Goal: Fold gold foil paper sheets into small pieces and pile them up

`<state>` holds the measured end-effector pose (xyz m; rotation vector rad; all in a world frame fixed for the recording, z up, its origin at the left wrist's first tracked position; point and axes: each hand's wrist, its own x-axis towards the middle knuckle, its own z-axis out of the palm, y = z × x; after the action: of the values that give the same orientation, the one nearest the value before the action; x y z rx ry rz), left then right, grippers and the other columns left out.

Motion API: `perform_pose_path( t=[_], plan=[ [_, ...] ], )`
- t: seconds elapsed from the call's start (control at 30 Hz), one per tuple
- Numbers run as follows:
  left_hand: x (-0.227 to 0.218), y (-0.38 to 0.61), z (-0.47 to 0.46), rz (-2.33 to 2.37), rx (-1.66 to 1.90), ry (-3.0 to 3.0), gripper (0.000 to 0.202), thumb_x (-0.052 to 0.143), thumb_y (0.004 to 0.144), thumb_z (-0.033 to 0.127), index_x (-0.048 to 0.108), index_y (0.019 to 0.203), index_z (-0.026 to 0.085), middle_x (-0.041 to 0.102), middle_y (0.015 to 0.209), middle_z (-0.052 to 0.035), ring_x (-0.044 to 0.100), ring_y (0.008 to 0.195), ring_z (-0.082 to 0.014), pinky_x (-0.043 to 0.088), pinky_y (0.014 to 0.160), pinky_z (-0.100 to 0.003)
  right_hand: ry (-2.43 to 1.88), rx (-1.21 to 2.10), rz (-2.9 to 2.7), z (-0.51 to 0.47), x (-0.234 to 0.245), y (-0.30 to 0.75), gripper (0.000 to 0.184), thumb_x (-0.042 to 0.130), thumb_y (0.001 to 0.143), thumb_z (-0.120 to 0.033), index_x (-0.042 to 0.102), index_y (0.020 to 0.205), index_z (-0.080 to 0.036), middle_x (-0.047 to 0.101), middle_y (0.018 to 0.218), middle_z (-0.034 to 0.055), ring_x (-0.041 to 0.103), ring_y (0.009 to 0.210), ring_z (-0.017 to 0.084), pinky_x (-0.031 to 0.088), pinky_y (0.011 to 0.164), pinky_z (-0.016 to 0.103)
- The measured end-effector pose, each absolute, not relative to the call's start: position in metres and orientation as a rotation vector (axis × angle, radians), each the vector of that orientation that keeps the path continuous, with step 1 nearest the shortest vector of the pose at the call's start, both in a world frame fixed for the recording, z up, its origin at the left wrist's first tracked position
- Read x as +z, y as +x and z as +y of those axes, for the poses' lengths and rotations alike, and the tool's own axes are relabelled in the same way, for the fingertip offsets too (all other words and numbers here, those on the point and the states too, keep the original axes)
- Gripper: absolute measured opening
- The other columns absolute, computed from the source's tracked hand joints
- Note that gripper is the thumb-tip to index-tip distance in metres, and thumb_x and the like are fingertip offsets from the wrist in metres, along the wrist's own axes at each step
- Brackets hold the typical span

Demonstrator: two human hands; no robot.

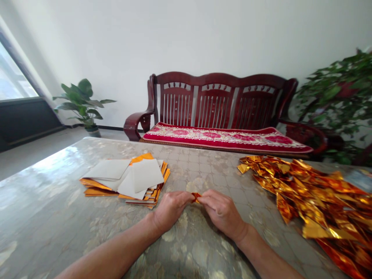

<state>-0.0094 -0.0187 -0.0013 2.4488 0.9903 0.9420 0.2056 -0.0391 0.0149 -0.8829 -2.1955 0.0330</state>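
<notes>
A small piece of orange-gold foil paper [196,197] is pinched between my two hands, above the middle of the table. My left hand [172,208] is closed on its left end, and my right hand [222,211] grips the right end. Fingers cover most of the piece, so its full shape is hidden. To the left lies a loose stack of foil paper sheets [148,176], some with the pale backing up and some showing orange edges. On the right spreads a large heap of folded gold foil pieces [302,193].
The table [72,228] has a patterned, glossy cover. Beyond its far edge stands a dark red wooden bench [215,104] with a red floral cushion [226,138]. A potted plant [84,102] is at the left, and leafy greenery [340,93] at the right.
</notes>
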Motion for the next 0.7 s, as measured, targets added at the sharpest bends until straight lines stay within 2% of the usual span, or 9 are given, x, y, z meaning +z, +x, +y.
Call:
perform_pose_path(
  t=[0.27, 0.43, 0.7],
  plan=[
    [-0.0020, -0.0083, -0.0201, 1.028, 0.987, 2.378, 0.015, 0.053, 0.096, 0.020, 0.068, 0.093, 0.020, 0.072, 0.082, 0.0008, 0.067, 0.074, -0.0104, 0.046, 0.068, -0.017, -0.913, 0.094, -2.160, -0.0413, 0.0142, 0.2013, 0.020, 0.054, 0.091, -0.008, 0.070, 0.095, -0.019, 0.068, 0.085, 0.0048, 0.065, 0.078, 0.015, 0.050, 0.070, 0.023],
    [-0.0038, -0.0063, -0.0210, 1.094, 1.054, 2.280, 0.014, 0.055, 0.095, 0.020, 0.069, 0.093, 0.021, 0.073, 0.085, 0.0016, 0.067, 0.078, -0.0102, 0.047, 0.073, -0.017, -0.924, 0.115, -2.161, -0.0416, 0.0135, 0.2002, 0.022, 0.054, 0.089, -0.005, 0.070, 0.095, -0.018, 0.069, 0.086, 0.0051, 0.065, 0.079, 0.015, 0.051, 0.071, 0.024],
    [0.0038, -0.0074, -0.0202, 1.053, 0.958, 2.384, 0.012, 0.055, 0.096, 0.023, 0.068, 0.097, 0.022, 0.073, 0.089, 0.0012, 0.067, 0.080, -0.0105, 0.047, 0.073, -0.016, -0.919, 0.315, -2.074, -0.0422, 0.0100, 0.2007, 0.028, 0.057, 0.087, -0.006, 0.074, 0.099, -0.025, 0.071, 0.088, 0.0019, 0.067, 0.081, 0.014, 0.052, 0.072, 0.023]
  ],
)
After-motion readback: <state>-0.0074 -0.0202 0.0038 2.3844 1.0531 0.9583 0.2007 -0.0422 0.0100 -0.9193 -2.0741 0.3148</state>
